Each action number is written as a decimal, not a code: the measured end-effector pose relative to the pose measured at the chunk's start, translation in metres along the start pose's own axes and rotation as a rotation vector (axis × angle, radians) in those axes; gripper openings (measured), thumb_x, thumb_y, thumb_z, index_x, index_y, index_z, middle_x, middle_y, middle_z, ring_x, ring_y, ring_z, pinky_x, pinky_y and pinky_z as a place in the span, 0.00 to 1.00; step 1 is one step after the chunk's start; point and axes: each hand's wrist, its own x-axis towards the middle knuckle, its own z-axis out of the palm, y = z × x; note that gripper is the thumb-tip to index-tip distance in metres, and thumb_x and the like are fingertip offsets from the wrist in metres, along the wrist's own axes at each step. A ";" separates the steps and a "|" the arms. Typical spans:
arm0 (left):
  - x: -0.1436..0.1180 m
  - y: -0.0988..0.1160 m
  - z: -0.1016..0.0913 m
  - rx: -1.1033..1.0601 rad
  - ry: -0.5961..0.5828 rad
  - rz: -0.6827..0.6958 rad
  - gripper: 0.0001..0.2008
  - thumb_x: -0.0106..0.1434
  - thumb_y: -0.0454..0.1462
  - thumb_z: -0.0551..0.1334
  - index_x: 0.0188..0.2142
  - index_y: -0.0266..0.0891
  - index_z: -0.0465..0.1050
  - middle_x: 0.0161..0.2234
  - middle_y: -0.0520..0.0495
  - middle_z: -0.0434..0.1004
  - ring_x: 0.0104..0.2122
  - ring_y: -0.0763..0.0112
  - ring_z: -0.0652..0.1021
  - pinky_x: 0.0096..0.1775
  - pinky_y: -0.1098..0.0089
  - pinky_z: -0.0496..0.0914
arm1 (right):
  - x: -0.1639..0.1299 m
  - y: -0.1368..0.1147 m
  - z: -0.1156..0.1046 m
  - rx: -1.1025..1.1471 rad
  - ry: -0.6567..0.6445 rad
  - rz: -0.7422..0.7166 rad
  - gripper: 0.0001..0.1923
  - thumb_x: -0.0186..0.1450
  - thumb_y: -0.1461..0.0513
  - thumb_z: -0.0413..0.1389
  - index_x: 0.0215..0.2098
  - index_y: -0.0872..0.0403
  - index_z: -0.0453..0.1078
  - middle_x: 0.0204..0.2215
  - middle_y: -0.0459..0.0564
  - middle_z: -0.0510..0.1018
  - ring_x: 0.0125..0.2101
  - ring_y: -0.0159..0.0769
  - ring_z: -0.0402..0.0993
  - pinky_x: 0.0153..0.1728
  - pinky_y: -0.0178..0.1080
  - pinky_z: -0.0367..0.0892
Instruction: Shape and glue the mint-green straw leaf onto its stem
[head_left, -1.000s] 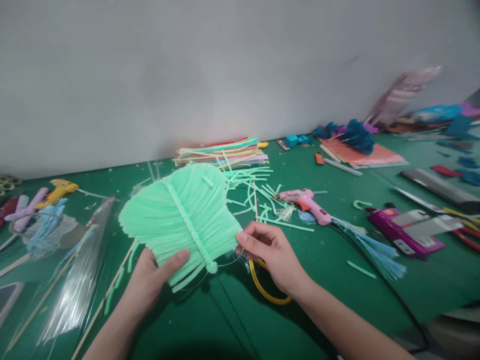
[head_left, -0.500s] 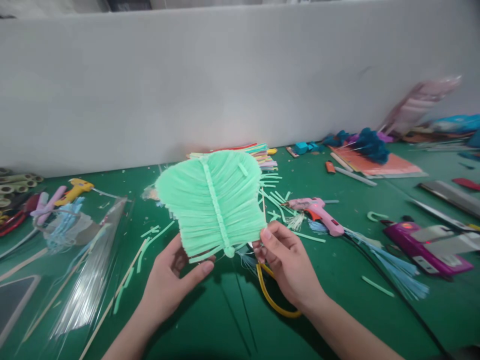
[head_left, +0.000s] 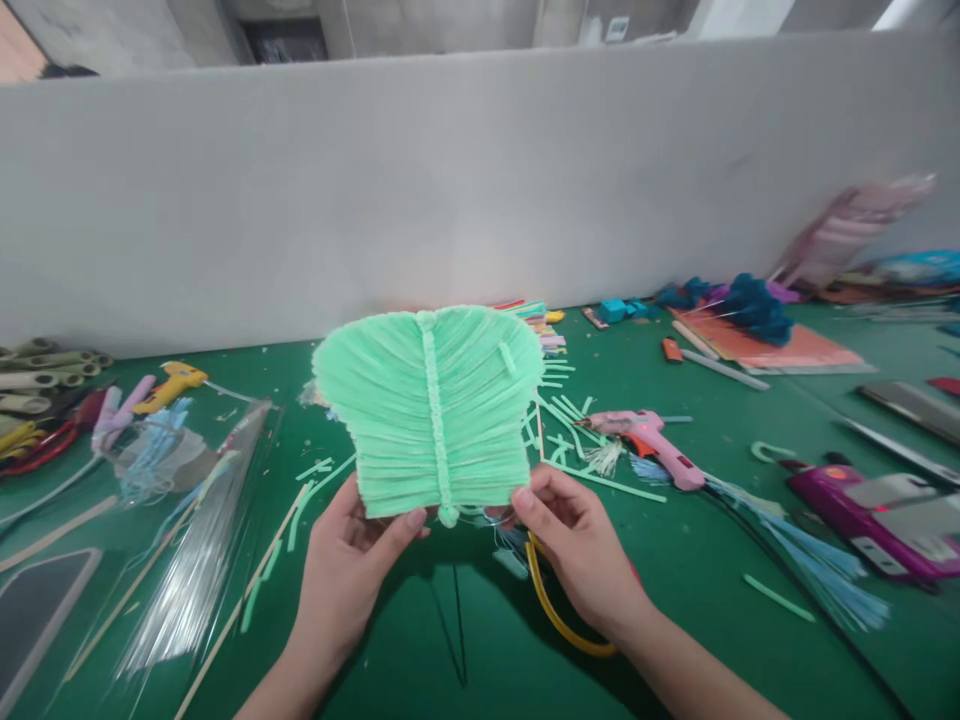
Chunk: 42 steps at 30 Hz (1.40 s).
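A mint-green fan-shaped piece [head_left: 431, 410] made of many thin strips, with a raised spine down its middle, stands upright above the green table [head_left: 675, 560]. My left hand [head_left: 356, 565] pinches its lower left edge, thumb in front. My right hand [head_left: 577, 545] pinches its lower right corner. A small knob ends the spine between my two hands. Thin clear threads and a yellow loop [head_left: 555, 615] lie under my right hand.
A pink glue gun [head_left: 645, 440] lies right of the piece, with blue fringe [head_left: 817, 565] beyond it. Loose green strips [head_left: 559, 420] and a stack of coloured strips [head_left: 536, 320] sit behind. Clear sleeves [head_left: 180, 560] and a yellow glue gun [head_left: 169, 385] lie left. A purple tool [head_left: 862, 505] is at right.
Both hands have turned the green piece from tilted left to upright and lifted it toward the view's middle. The camera has tipped up, showing more of the white wall.
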 end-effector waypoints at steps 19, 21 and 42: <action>0.001 -0.005 -0.004 -0.166 0.016 -0.002 0.08 0.61 0.38 0.69 0.40 0.43 0.79 0.33 0.54 0.83 0.31 0.77 0.80 0.37 0.78 0.75 | 0.000 -0.004 0.008 -0.092 -0.078 -0.089 0.06 0.60 0.57 0.65 0.28 0.51 0.78 0.26 0.46 0.75 0.29 0.33 0.69 0.31 0.35 0.67; 0.001 -0.007 -0.006 -0.194 0.022 0.036 0.07 0.60 0.38 0.69 0.39 0.42 0.80 0.33 0.53 0.83 0.32 0.75 0.80 0.36 0.78 0.75 | -0.001 -0.004 0.008 -0.092 -0.087 -0.101 0.05 0.60 0.58 0.66 0.29 0.51 0.79 0.25 0.45 0.74 0.28 0.32 0.69 0.31 0.35 0.66; -0.001 -0.001 -0.007 -0.155 0.068 0.023 0.09 0.56 0.40 0.72 0.36 0.40 0.81 0.30 0.50 0.84 0.27 0.75 0.80 0.34 0.78 0.77 | 0.000 0.000 0.007 -0.086 -0.076 -0.093 0.06 0.60 0.59 0.65 0.27 0.52 0.77 0.25 0.44 0.73 0.26 0.29 0.66 0.28 0.34 0.63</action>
